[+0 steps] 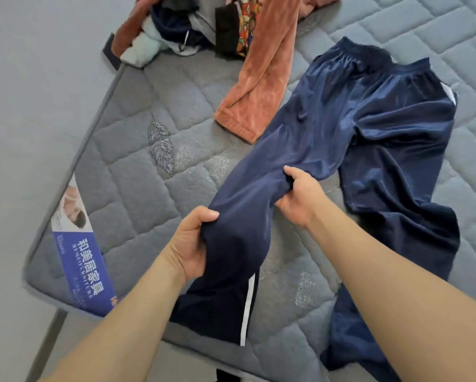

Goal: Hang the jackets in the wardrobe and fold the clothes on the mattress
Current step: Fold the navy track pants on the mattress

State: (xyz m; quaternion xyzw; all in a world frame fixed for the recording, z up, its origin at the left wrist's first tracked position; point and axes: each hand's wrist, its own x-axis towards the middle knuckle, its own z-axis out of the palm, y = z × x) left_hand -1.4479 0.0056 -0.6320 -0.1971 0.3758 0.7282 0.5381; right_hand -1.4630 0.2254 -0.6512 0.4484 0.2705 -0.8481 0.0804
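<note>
Navy blue track trousers [369, 111] with a white side stripe lie spread on the grey quilted mattress [137, 150], waistband at the far end. My left hand [192, 244] grips the left leg near its lower part, fingers curled round the cloth. A little higher on that same leg, my right hand [300, 197] grips a bunched fold of the fabric. The other leg trails toward me on the right, partly hidden under my right forearm.
An orange fleece garment [253, 86] stretches from the pile of mixed clothes [203, 26] at the far end of the mattress. The mattress corner with a blue printed label [79, 260] is at lower left, with grey floor [24, 106] beyond it.
</note>
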